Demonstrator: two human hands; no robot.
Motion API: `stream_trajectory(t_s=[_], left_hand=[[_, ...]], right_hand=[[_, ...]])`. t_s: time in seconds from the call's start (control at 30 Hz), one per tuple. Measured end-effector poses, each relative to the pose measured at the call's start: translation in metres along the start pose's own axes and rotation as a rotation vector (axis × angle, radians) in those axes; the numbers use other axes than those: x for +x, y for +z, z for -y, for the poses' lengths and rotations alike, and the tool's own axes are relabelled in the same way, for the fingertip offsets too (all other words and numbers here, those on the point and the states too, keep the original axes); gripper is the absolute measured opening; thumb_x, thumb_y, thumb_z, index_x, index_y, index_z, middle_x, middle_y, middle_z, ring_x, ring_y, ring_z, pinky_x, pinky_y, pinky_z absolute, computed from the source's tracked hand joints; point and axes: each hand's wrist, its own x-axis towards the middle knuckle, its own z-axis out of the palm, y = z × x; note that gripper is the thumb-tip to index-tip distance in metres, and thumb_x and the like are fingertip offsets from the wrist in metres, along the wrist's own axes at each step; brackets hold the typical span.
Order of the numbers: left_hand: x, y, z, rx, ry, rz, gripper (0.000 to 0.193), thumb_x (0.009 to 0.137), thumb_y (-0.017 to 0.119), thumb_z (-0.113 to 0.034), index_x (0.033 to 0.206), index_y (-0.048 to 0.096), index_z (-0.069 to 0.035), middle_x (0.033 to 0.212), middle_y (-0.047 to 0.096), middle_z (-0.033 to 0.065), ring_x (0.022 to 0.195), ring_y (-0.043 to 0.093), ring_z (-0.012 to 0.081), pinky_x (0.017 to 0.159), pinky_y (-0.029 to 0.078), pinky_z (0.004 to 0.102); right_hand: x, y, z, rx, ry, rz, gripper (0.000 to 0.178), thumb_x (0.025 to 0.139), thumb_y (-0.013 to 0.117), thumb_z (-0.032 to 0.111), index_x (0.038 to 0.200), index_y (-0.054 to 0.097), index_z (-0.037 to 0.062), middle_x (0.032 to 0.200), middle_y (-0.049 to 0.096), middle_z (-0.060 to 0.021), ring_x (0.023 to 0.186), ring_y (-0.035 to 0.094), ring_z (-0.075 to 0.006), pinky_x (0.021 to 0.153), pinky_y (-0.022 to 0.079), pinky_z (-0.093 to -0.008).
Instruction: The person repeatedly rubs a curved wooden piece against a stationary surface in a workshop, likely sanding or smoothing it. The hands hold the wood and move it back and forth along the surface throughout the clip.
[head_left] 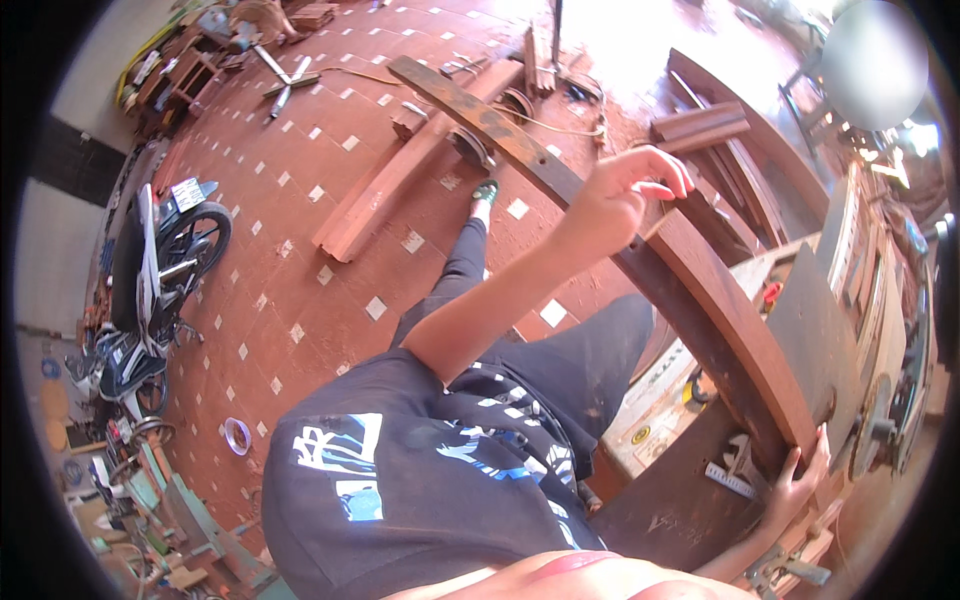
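A curved reddish-brown wooden piece (pixel 735 320) runs along a long dark wooden board (pixel 520 150) with a few holes in it. My left hand (pixel 630 195) is over the far end of the curved piece, its fingers curled in a pinch. A thin pale sliver shows just beneath that hand; whether the fingers hold it is unclear. Down at the near end, my right hand (pixel 800 475) grips the curved piece, thumb on one side and fingers on the other. Beside the right hand, a metal adjustable wrench (pixel 738 465) lies on the dark bench surface (pixel 660 510).
A yellow tape measure (pixel 697 390) rests on the bench near my leg. A metal clamp (pixel 790 570) is at the lower right. Wooden beams (pixel 400 170) lie on the tiled floor ahead; stacked lumber (pixel 715 130) stands farther right. A motorbike (pixel 150 290) is parked at left.
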Motion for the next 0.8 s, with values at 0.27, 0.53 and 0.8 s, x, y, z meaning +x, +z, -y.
stream_trajectory(t_s=[0.27,0.53,0.8], left_hand=[[-0.002,0.012,-0.007,0.477,-0.150,0.144,0.028,0.082,0.054,0.000,0.107,0.068,-0.003,0.106,0.068,0.0118,0.106,0.064,0.0208,0.099,0.049,0.0341],[0.002,0.016,-0.018,0.894,-0.286,0.380,0.054,0.089,0.067,-0.047,0.128,0.062,-0.010,0.125,0.067,0.0170,0.118,0.063,0.0356,0.102,0.048,0.0440],[0.035,0.009,-0.026,0.990,-0.609,0.613,0.082,0.083,0.066,-0.073,0.136,0.058,-0.011,0.126,0.067,0.0204,0.123,0.062,0.0363,0.103,0.047,0.0440]], right_hand=[[-0.002,0.000,-0.005,-0.004,-0.012,0.025,0.056,0.106,0.056,0.036,0.148,0.050,0.0009,0.145,0.055,-0.0168,0.138,0.047,-0.0331,0.117,0.033,-0.0462],[0.001,-0.001,-0.008,-0.041,-0.044,0.022,0.053,0.106,0.055,0.035,0.146,0.051,-0.0008,0.146,0.055,-0.0184,0.138,0.048,-0.0346,0.118,0.031,-0.0464],[-0.005,-0.001,-0.007,-0.004,-0.035,0.018,0.053,0.107,0.052,0.036,0.143,0.053,-0.0026,0.143,0.056,-0.0203,0.136,0.048,-0.0365,0.118,0.030,-0.0477]])
